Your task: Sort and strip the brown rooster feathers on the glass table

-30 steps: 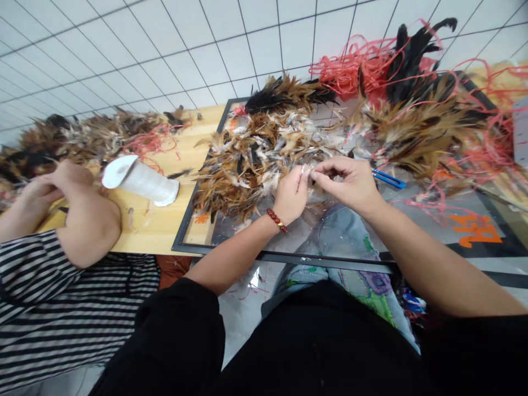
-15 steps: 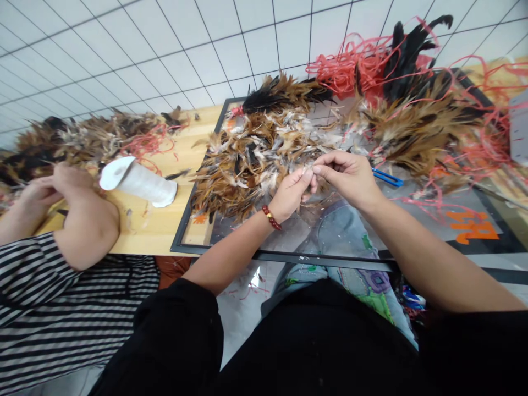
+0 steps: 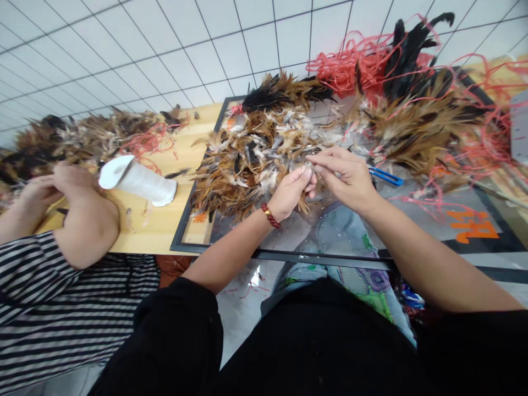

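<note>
My left hand (image 3: 293, 190), with a dark red bead bracelet (image 3: 270, 215) at the wrist, is closed in a pinch on a small pale feather (image 3: 307, 165). Against it, my right hand (image 3: 344, 175) has thumb and index finger together at the same spot; what it grips there is too small to name. Both hands hover at the near edge of a pile of loose brown and white feathers (image 3: 243, 159). The pile lies on a clear panel in a black frame (image 3: 231, 251). Right of my right hand lies a blue tool (image 3: 385, 176), partly hidden.
A tied feather bundle (image 3: 284, 93) lies behind the pile. Pink plastic ribbon (image 3: 350, 63) and more feather bundles (image 3: 421, 126) spread to the right. Leftward, a white spool (image 3: 142, 182) rests on the wooden table (image 3: 193, 132), beside another person's hands (image 3: 61, 184).
My right hand has shifted slightly left, and its fingers are now stretched further across my left fingertips. My left hand stays almost in place.
</note>
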`<state>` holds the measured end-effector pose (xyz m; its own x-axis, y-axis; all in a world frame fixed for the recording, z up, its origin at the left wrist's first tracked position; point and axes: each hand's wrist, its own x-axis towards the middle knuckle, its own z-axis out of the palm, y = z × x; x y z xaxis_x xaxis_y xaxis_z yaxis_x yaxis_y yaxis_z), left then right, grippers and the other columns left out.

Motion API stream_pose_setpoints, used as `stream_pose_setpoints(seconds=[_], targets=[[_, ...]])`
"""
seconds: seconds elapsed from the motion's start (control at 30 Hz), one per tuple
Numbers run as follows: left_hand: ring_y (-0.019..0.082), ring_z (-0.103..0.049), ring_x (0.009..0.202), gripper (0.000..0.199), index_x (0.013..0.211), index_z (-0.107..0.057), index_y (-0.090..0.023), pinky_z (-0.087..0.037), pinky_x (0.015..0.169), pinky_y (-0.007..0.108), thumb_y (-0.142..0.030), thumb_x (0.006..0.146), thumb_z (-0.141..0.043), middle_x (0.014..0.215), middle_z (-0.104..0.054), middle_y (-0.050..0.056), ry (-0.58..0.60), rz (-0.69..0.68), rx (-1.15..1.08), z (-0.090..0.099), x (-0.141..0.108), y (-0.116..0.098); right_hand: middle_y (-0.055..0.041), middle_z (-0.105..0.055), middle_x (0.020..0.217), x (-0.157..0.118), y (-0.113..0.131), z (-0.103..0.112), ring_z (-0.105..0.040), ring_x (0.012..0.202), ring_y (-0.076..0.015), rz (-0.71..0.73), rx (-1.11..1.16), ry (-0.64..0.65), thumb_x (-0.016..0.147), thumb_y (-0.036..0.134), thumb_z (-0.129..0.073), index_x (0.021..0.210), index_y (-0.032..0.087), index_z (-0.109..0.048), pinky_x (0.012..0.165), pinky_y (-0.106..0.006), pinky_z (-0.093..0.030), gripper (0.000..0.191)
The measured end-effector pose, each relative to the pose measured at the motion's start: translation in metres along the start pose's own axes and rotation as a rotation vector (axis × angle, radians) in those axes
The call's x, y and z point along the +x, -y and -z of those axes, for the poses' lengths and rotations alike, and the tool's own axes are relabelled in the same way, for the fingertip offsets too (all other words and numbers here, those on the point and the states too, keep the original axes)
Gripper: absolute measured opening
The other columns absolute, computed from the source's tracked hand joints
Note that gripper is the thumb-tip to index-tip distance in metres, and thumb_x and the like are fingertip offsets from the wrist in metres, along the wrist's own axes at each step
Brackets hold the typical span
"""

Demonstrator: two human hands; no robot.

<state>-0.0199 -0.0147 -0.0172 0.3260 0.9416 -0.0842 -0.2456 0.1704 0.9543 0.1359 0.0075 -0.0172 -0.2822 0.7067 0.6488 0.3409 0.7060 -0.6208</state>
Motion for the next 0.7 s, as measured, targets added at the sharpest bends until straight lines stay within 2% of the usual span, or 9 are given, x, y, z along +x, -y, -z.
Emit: stream_pose_setpoints(seconds=[0.17, 0.33, 0.47, 0.63, 0.7], targets=[[0.005, -0.036, 0.051, 0.038, 0.071, -0.05, -0.016, -0.036, 0.053, 0.018, -0.039, 0.101, -0.051, 0.059, -0.035, -0.006, -0.007, -0.002, -0.04, -0.004, 0.0, 0.0, -0.0061, -0.072, 0.106, -0.002, -0.003, -0.002, -0.066, 0.095, -0.0198, 0.039, -0.015, 0.047, 0.098, 0.034, -0.054, 0.115, 0.031, -0.077, 0.088, -0.038, -0.053, 0.029], [0.005, -0.036, 0.051, 0.036, 0.072, -0.05, -0.017, -0.039, 0.056, 0.019, -0.039, 0.101, -0.053, 0.059, -0.036, -0.006, -0.038, 0.01, -0.042, -0.002, 0.0, 0.0, -0.0065, -0.072, 0.11, 0.001, -0.005, 0.004, -0.066, 0.103, -0.0225, -0.047, 0.013, 0.052, 0.096, 0.039, -0.057, 0.115, 0.031, -0.077, 0.094, -0.041, -0.052, 0.029], [0.004, -0.034, 0.049, 0.033, 0.074, -0.051, -0.017, -0.041, 0.057, 0.018, -0.034, 0.101, -0.052, 0.059, -0.035, -0.007, -0.01, 0.01, -0.063, 0.001, 0.0, 0.001, -0.0071, -0.075, 0.102, 0.005, -0.01, 0.007, -0.068, 0.099, -0.0232, -0.154, 0.092, 0.025, 0.093, 0.043, -0.062, 0.111, 0.026, -0.078, 0.094, -0.043, -0.053, 0.03], [0.004, -0.027, 0.046, 0.036, 0.072, -0.049, -0.017, -0.039, 0.052, 0.019, -0.04, 0.098, -0.058, 0.057, -0.032, -0.009, 0.091, 0.102, -0.077, 0.001, -0.003, -0.001, -0.0051, -0.077, 0.101, 0.006, -0.011, 0.006, -0.069, 0.091, -0.0192, -0.301, 0.323, 0.163, 0.086, 0.055, -0.069, 0.108, 0.024, -0.078, 0.086, -0.037, -0.055, 0.039], [0.003, -0.026, 0.045, 0.037, 0.07, -0.048, -0.017, -0.039, 0.052, 0.019, -0.041, 0.097, -0.06, 0.056, -0.031, -0.009, 0.133, 0.133, -0.107, 0.001, -0.004, -0.004, -0.0041, -0.077, 0.094, 0.005, -0.012, 0.007, -0.068, 0.083, -0.0169, -0.348, 0.42, 0.213, 0.084, 0.06, -0.069, 0.107, 0.024, -0.079, 0.077, -0.032, -0.055, 0.044]])
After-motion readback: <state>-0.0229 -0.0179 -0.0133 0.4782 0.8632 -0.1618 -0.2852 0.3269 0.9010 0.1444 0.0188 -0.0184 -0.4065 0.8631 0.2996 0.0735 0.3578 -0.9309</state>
